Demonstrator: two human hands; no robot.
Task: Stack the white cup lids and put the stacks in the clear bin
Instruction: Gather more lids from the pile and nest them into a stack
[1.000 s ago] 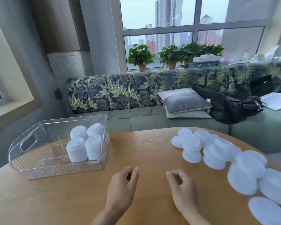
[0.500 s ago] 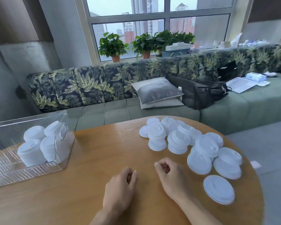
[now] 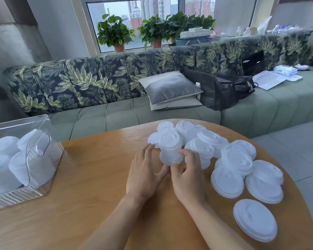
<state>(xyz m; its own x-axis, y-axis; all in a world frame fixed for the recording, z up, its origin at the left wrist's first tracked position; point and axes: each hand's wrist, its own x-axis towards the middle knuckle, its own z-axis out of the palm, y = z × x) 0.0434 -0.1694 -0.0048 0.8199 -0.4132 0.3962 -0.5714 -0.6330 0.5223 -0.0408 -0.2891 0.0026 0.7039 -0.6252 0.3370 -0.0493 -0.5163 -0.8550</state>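
A short stack of white cup lids (image 3: 170, 148) stands on the round wooden table (image 3: 90, 179), in front of a spread of loose lids (image 3: 227, 182). My left hand (image 3: 145, 175) touches the stack's left side with fairly straight fingers, its thumb at the base. On the right side, my right hand (image 3: 188, 175) curls its fingers and thumb round the stack. The clear bin (image 3: 16, 197) sits at the table's left edge and holds several lid stacks (image 3: 2, 175).
More lids and low piles (image 3: 206, 139) lie to the right of the stack, and a single lid (image 3: 255, 220) rests near the table's right rim. A green sofa (image 3: 116, 118) with a cushion and a black bag runs behind the table.
Both hands moved forward from bare table to the lid stack and now touch it on either side. The view swung right, pushing the bin to the left edge.
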